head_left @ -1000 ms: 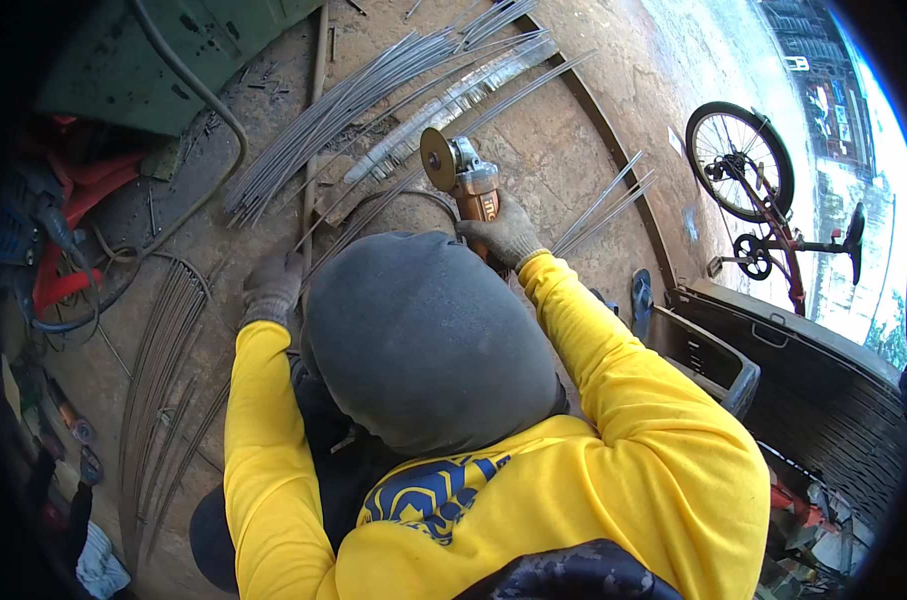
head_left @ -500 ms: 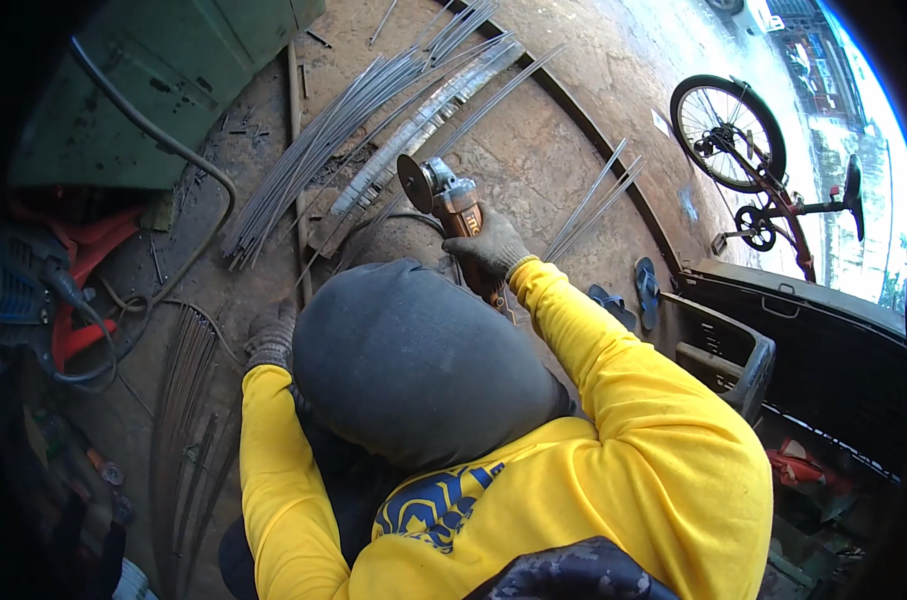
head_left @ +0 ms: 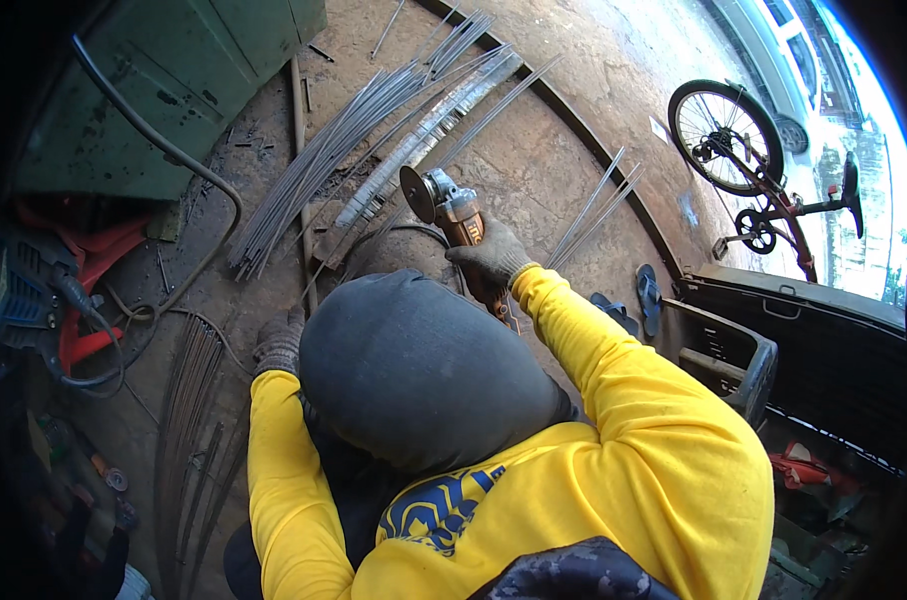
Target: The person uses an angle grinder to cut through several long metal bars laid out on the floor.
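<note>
My right hand, in a grey knit glove, is closed around the body of an angle grinder. The grinder's dark disc points away to the left, above the floor near a metal block. My left hand, gloved too, is low on the left beside a dark grey cloth-covered bulge between my arms. Its fingers look curled, but the bulge partly hides them and I cannot make out what they hold. Just beyond lies a bundle of thin metal rods, next to a long silvery metal strip.
Darker rods lie at the left, near a blue and red machine with cables. A green metal cabinet stands far left. On the right are sandals, a dark chair, and a bicycle beyond a floor rail.
The view has shifted slightly. Both hands and the grinder keep nearly the same place. A white vehicle now shows more fully beyond the bicycle at the top right.
</note>
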{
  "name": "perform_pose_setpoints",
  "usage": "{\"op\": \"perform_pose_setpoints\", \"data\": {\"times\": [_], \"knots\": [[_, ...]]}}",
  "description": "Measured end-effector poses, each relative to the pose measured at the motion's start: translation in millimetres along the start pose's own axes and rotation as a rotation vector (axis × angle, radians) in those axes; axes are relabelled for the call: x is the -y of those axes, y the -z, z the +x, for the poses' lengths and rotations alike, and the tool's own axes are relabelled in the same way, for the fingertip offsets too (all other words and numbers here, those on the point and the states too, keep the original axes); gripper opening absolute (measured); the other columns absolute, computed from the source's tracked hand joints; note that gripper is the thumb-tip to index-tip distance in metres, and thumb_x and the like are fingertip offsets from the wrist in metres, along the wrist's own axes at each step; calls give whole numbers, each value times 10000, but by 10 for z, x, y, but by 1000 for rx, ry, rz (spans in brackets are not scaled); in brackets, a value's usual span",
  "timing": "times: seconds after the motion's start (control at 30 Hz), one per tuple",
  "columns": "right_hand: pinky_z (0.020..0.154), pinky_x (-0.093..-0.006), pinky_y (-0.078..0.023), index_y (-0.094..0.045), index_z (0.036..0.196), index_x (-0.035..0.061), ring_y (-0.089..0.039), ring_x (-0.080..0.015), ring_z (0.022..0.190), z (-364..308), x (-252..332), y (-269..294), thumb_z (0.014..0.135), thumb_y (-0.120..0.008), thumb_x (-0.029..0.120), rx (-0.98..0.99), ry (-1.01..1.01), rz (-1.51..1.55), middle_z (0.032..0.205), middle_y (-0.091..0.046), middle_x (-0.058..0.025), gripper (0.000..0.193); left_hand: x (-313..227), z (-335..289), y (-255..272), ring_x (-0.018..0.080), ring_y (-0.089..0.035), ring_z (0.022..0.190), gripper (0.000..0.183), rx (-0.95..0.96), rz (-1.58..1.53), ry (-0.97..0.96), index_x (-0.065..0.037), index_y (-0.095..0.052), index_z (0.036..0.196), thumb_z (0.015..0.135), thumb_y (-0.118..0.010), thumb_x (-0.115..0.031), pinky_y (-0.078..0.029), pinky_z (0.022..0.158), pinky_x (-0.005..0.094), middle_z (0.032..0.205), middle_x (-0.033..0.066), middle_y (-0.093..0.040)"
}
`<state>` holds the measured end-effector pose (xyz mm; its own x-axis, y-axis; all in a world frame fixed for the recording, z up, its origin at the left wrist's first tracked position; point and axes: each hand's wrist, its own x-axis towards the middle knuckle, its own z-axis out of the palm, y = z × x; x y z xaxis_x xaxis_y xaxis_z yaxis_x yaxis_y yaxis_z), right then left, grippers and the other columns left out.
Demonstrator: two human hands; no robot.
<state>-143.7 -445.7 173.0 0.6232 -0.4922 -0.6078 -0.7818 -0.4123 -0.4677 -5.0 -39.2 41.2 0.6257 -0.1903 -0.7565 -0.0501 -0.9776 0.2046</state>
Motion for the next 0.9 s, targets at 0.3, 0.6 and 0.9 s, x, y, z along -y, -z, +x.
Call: {"op": "perform_pose_setpoints", "data": {"times": [0.3,0.6,0.9], "knots": [[1002,-458,-540,-592,1344,20,-698,-407,1129,-55,105,18,693,-888,420,18,-19,26,1194,-715,-262,819,-62,11,20,438,-562,1338,685,11,0,-2,-54,-673,1341,1051,-386,-605,-423,1145,501,1407,237,-630],[1007,-461,-540,-598,1339,18,-695,-413,1135,-27,36,-11,688,-889,428,19,-32,31,1196,-714,-265,822,-91,24,36,441,-562,1336,690,22,4,-5,-51,-675,1336,1051,-380,-606,-425,1143,503,1401,242,-632],[1018,-457,-539,-600,1342,21,-690,-413,1149,22,-44,-72,686,-891,444,-1,-18,1,1215,-706,-271,833,-124,51,64,443,-563,1334,695,27,4,1,-49,-677,1331,1051,-374,-608,-426,1141,506,1394,246,-634]]}}
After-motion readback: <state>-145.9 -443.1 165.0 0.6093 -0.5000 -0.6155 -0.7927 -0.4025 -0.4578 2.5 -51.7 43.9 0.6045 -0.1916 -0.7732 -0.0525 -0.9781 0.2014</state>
